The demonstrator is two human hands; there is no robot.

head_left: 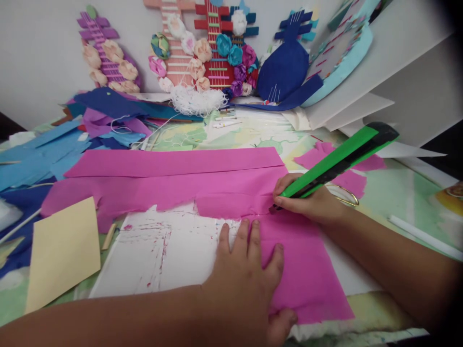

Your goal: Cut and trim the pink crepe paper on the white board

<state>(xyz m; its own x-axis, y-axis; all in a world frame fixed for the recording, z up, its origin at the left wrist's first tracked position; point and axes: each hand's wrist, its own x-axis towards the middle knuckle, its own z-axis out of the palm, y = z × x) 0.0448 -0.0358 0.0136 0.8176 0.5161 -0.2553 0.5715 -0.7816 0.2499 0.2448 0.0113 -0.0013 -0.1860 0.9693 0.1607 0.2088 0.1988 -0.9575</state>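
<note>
My right hand (307, 197) is closed around a green and black utility knife (336, 159). The knife's tip touches the pink paper (231, 185) near the middle of the table, close to a torn or cut edge. Spread flat, my left hand (249, 265) presses on the pink paper and on the white board (152, 250) showing beside it. That board carries rows of pink and dark marks. Along the back of the pink paper lies a folded strip.
Blue paper scraps (43, 154) and a cream paper square (65, 253) lie at left. Behind stand paper guitar shapes with flowers (213, 48) and a pile of white string (197, 100). Pink scraps (325, 156), a gold ring (347, 195) and a white stick (423, 236) are at right.
</note>
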